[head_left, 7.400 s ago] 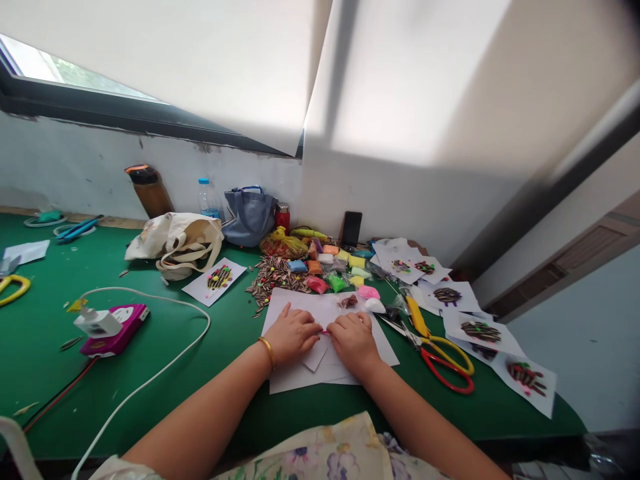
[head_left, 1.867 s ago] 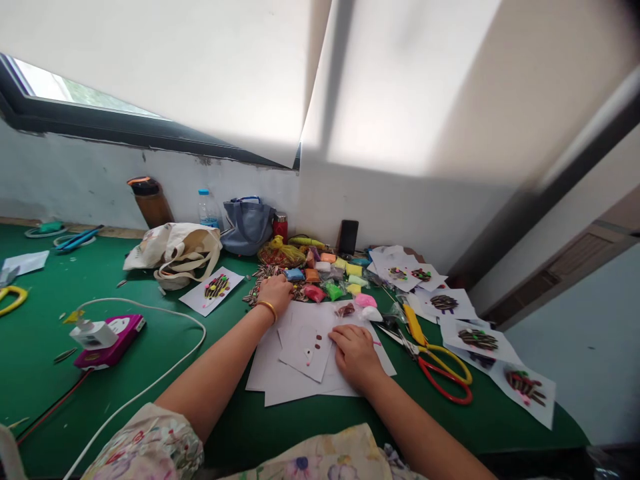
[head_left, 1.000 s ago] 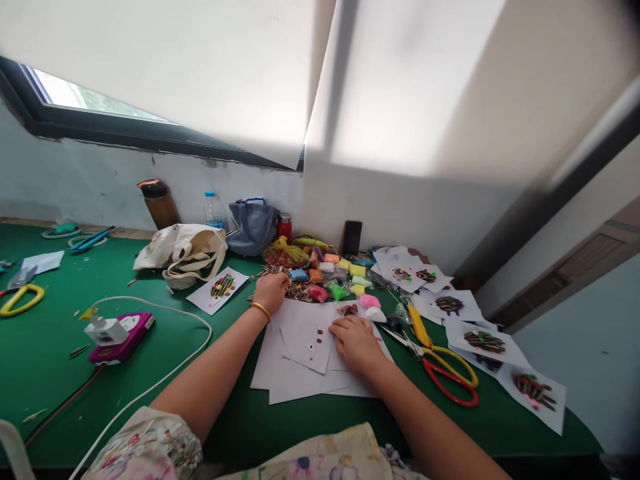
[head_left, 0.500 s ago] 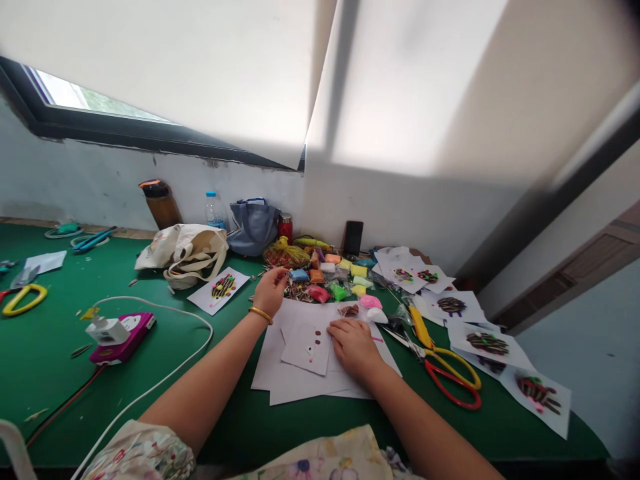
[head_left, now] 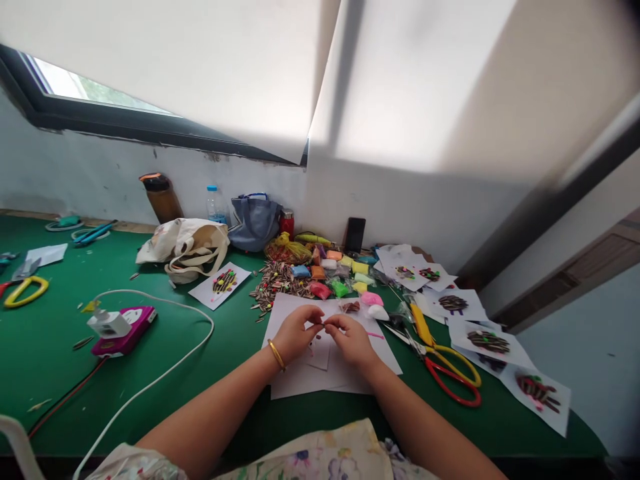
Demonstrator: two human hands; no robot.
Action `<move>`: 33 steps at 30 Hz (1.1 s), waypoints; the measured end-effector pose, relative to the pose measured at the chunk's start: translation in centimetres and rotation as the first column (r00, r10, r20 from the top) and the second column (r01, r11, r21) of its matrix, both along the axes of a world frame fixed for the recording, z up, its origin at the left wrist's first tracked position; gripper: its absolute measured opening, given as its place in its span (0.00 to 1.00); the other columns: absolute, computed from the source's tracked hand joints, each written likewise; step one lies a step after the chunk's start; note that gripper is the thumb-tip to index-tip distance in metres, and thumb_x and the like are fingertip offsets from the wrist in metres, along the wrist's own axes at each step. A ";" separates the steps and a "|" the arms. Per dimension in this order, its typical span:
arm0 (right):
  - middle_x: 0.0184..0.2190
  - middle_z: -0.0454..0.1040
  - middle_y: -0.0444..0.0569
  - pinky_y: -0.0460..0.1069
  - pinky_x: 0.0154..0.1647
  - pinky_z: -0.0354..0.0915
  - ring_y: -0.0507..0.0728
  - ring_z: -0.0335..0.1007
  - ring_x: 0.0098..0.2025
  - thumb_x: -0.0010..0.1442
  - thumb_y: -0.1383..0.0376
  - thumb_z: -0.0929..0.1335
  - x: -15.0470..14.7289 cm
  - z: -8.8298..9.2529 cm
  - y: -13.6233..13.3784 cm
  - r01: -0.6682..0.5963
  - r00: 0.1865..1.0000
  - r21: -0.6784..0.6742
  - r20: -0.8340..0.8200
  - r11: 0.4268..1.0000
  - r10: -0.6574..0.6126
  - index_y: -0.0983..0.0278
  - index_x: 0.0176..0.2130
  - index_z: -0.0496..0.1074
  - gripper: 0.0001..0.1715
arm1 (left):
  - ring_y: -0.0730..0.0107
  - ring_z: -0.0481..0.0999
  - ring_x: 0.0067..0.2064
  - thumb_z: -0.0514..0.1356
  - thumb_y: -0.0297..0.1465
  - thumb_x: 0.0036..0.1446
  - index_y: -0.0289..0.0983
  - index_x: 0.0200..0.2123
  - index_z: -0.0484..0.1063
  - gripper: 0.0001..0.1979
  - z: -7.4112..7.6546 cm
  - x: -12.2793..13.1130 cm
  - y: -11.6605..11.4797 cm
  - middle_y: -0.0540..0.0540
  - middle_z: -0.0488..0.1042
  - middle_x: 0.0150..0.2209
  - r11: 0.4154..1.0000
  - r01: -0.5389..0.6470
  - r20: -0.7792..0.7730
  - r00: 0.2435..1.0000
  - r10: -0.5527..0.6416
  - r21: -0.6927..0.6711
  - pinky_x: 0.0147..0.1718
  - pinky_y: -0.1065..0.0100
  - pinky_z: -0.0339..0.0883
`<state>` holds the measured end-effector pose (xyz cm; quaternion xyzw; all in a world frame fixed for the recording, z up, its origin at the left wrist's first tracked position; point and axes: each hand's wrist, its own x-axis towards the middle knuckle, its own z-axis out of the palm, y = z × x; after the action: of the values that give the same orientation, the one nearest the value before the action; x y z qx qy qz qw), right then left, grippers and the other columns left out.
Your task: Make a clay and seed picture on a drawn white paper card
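Observation:
My left hand, with a gold bangle at its wrist, and my right hand meet fingertip to fingertip above the paper. Thumbs and forefingers are pinched together; a tiny dark thing may be between them, too small to name. Below them a small white card with small dark spots is partly hidden. It lies on larger white sheets. Just beyond the fingers are a brown clay lump, a pink clay lump and a white one. Striped sunflower seeds are heaped behind the left hand.
Coloured clay packets lie behind the sheets. Red-and-yellow scissors and a yellow cutter lie at right, beside decorated cards. At left are a purple power strip, a white cable and a cloth bag.
My left hand has come back from the seed heap to the middle of the paper. My right hand has lifted off the sheet, its fingers now pinched against the left's.

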<state>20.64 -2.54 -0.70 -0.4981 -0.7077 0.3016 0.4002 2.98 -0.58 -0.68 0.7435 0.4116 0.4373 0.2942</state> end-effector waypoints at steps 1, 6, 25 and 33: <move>0.36 0.77 0.46 0.50 0.41 0.65 0.57 0.71 0.39 0.59 0.62 0.66 0.0 -0.1 0.1 -0.008 1.000 -0.018 -0.019 1.000 0.008 0.60 0.37 0.74 0.08 | 0.70 0.75 0.36 0.63 0.24 0.51 0.38 0.38 0.71 0.09 -0.1 0.0 0.1 0.49 0.75 0.34 1.000 0.017 0.009 1.000 -0.017 -0.016 0.38 0.67 0.71; 0.34 0.76 0.46 0.50 0.40 0.64 0.56 0.70 0.38 0.59 0.63 0.65 0.0 -0.4 0.0 0.006 1.000 -0.020 0.017 1.000 -0.006 0.60 0.34 0.74 0.07 | 0.71 0.76 0.34 0.61 0.25 0.52 0.37 0.36 0.70 0.07 -0.7 0.0 0.5 0.50 0.75 0.32 0.994 0.071 0.065 0.996 -0.066 -0.088 0.37 0.67 0.72; 0.34 0.75 0.46 0.51 0.43 0.56 0.57 0.69 0.40 0.60 0.68 0.65 0.5 -1.0 -1.7 -0.004 0.872 0.265 0.473 0.964 -0.126 0.61 0.36 0.71 0.04 | 0.53 0.66 0.59 0.61 0.44 0.55 0.40 0.60 0.60 0.32 -0.4 -2.8 0.0 0.40 0.69 0.58 0.990 0.139 -0.594 0.799 -0.093 0.032 0.62 0.46 0.49; 0.37 0.75 0.49 0.53 0.48 0.58 0.58 0.69 0.43 0.61 0.68 0.64 0.4 -1.5 -2.2 -0.014 0.907 0.355 0.397 0.935 -0.138 0.62 0.38 0.70 0.05 | 0.57 0.63 0.62 0.57 0.41 0.60 0.40 0.60 0.60 0.27 -0.6 -2.8 -0.1 0.41 0.68 0.59 0.984 0.180 -0.589 0.795 -0.146 -0.001 0.63 0.49 0.48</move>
<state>21.06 -4.71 -2.15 -0.4941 -0.8022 0.0450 0.3321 0.16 -0.68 -1.25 0.8826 0.4043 0.1707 0.1688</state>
